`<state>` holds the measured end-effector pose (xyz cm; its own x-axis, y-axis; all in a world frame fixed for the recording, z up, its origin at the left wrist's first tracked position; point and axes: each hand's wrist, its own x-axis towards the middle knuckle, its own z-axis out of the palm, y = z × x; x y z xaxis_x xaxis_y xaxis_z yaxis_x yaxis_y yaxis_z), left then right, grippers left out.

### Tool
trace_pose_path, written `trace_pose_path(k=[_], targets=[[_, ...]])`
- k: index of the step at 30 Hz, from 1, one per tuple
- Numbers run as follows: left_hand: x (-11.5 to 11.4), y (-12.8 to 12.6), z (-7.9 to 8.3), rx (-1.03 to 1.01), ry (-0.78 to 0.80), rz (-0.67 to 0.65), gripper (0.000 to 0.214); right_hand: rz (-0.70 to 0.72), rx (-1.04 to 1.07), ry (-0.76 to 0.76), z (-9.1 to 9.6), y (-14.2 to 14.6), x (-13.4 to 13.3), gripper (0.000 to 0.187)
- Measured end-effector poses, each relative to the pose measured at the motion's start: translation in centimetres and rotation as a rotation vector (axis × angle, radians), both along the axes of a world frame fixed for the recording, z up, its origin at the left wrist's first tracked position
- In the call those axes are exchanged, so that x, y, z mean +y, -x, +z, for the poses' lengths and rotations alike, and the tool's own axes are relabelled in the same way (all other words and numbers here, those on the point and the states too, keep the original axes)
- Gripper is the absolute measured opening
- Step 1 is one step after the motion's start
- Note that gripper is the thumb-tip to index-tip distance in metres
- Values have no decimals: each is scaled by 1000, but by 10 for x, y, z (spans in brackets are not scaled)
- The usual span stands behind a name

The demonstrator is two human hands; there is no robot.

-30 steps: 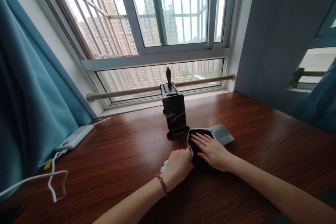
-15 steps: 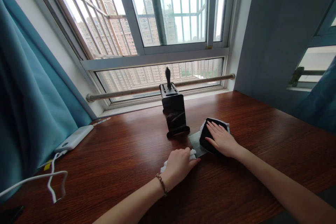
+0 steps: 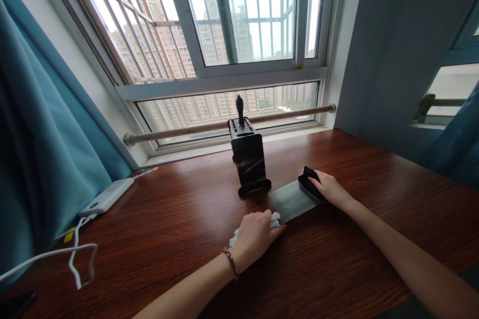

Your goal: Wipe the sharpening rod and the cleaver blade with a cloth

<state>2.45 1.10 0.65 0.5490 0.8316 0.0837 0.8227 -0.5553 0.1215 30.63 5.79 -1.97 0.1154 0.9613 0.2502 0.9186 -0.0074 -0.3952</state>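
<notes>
Fingers (image 3: 264, 217) of the left hand (image 3: 253, 235) are curled closed on a white cloth (image 3: 276, 216), which shows at both sides of the fist; a handle probably lies within, though none can be seen. From this grip the blade (image 3: 294, 202) extends toward the right hand (image 3: 331, 190), nearly flat over the table (image 3: 179, 264), its inner corner just beside the foot of the black block (image 3: 247, 159). Whether the blade touches the wood cannot be told. Right fingers and thumb are clamped on a folded black pad (image 3: 307, 177), which covers the blade's outer end.

Progress, as judged from this arrangement: the wiping appears to be under way — pad and blade meet, and neither hand has let go. Most of the upper face lies exposed, an even grey with no residue that can be made out; whether it is fully clean cannot be told. The end beneath the pad is hidden, and the underside, turned to the table, may or may not have been treated. Left undone at this point are the release of the cloth and the lifting of the pad from the metal. The block stands upright and apart from both hands — one dark handle (image 3: 240, 104) rises from its top.
</notes>
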Motion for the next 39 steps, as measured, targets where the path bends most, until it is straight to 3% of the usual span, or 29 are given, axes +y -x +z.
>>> trace_pose_path(k=[9,17,22,28,39], targets=[[0,2,-3,-5,-19,-25,45,-99,-3,10,2,-14,4,39],[2,3,-2,-14,-3,-42,47,103,78,22,12,-28,7,40],[0,4,0,-13,14,-35,46,193,257,49,16,-32,4,45],[0,1,3,1,-8,-29,46,201,538,96,15,-32,5,47],[-2,1,5,7,21,-25,44,-3,942,86,12,-33,4,39]])
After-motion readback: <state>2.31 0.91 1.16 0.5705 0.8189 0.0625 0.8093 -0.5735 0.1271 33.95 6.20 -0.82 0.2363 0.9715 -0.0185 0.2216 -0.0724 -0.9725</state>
